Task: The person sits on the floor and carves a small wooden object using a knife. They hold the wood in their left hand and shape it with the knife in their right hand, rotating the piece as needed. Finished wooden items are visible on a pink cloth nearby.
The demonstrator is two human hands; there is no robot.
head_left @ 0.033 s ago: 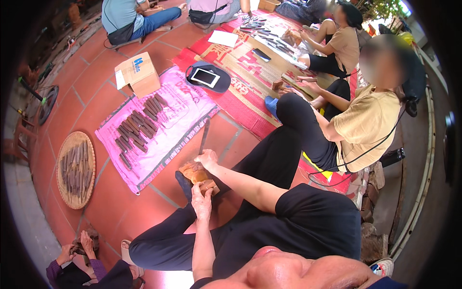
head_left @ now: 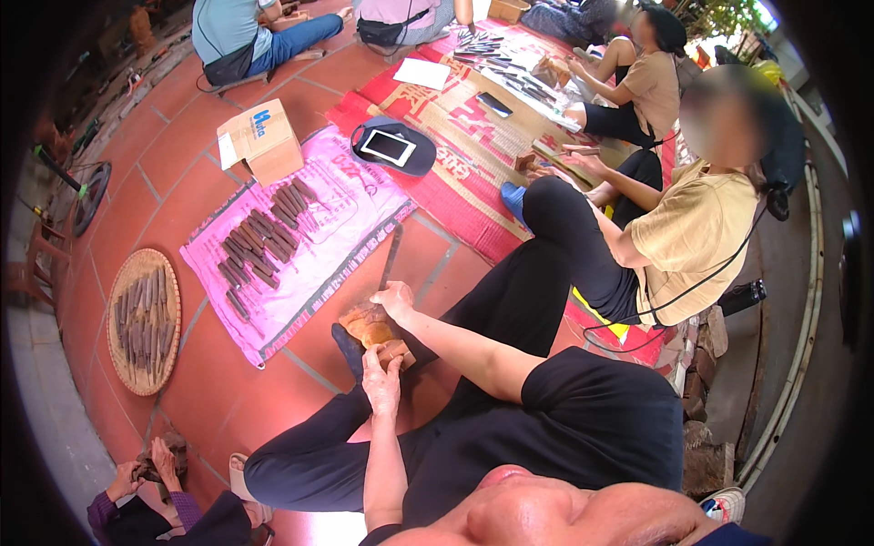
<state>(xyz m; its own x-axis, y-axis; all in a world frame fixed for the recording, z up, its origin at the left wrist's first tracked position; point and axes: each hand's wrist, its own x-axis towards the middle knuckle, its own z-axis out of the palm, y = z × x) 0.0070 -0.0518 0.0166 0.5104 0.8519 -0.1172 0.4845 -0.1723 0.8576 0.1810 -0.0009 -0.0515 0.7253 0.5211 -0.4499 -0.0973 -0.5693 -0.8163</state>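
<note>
My right hand [head_left: 393, 298] is closed round one end of a long, thin dark strip [head_left: 392, 250], which points away from me over the tiles. Whether it is a blade or a stick I cannot tell. Just below that hand lies a yellowish-brown piece [head_left: 366, 328] by my dark-covered foot [head_left: 346, 348]. My left hand [head_left: 381, 380] grips a small brown wooden block [head_left: 395, 351] at the near end of that piece. Its fingers partly hide the block.
Dark brown sticks [head_left: 259, 246] lie in rows on a pink sack [head_left: 341, 196]. More fill a round woven tray [head_left: 115, 338]. A cardboard box [head_left: 275, 156] and a cap [head_left: 421, 156] bearing a phone [head_left: 389, 146] lie beyond. A co-worker [head_left: 701, 241] sits close on my right.
My right hand has shifted very slightly away from me, and the dark strip has moved a little with it. The left hand and block look unchanged.
</note>
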